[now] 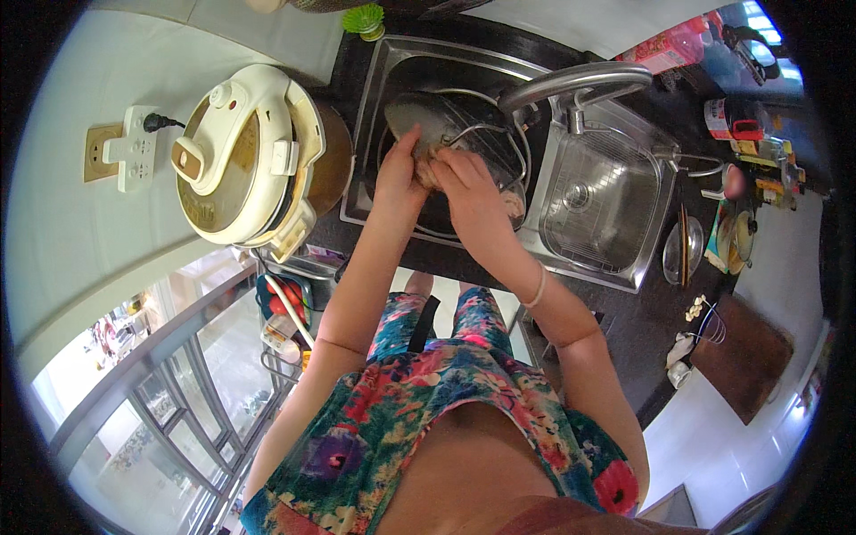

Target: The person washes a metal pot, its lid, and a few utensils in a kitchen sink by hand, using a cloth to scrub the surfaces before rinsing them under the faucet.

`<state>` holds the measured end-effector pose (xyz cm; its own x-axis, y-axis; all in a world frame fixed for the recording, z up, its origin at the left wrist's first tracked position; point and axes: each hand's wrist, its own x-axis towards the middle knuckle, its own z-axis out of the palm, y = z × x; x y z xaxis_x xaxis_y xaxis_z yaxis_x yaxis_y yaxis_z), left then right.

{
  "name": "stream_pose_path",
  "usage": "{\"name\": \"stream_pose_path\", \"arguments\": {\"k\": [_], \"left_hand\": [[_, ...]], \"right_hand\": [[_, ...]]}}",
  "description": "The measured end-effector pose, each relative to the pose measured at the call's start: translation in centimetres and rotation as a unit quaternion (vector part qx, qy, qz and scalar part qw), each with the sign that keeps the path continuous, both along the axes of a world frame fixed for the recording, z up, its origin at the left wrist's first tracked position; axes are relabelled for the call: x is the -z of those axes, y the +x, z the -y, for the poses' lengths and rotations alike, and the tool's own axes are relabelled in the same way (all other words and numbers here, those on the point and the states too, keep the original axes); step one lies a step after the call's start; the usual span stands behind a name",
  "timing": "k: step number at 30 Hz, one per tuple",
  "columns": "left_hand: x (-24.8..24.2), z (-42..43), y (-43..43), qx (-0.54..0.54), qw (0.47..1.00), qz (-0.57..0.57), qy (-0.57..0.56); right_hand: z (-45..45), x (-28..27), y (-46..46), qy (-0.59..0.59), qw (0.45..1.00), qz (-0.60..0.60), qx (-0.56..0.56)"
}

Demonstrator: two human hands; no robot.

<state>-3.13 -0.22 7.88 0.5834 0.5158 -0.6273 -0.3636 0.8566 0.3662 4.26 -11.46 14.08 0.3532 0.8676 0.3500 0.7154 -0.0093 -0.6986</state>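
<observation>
My left hand [399,167] and my right hand [471,179] meet over the left basin of a stainless steel double sink [364,134]. Between their fingers is a small brownish, rough-looking lump [426,172]; what it is made of cannot be told. Just beyond the fingers a dark rounded vessel or lid [418,114] lies tilted in the basin, partly hidden by both hands. A bent metal wire handle [516,148] rises to the right of my fingers. A pale pinkish piece [513,203] shows beside my right wrist, low in the basin.
A curved metal faucet [578,79] arches over the sink. The right basin holds a wire rack [605,217]. A cream electric cooker [234,167] stands at the left, near a power strip [138,148]. A brown cutting board [743,354], garlic cloves [695,307] and a pink bottle [669,45] are rightward.
</observation>
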Motion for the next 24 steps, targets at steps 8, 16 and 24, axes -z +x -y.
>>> {"name": "stream_pose_path", "arguments": {"k": [8,16,24], "left_hand": [[-0.9,1.2,0.0,-0.069,0.997,-0.038,-0.006],[-0.6,1.6,0.1,-0.035,0.997,-0.05,0.049],[-1.3,2.3,0.6,-0.064,0.993,-0.083,0.054]], "right_hand": [[4.1,-0.3,0.8,-0.097,0.995,0.027,-0.007],[1.6,0.5,0.7,-0.084,0.994,0.064,0.019],[2.6,-0.2,1.0,-0.116,0.993,0.016,-0.01]]}}
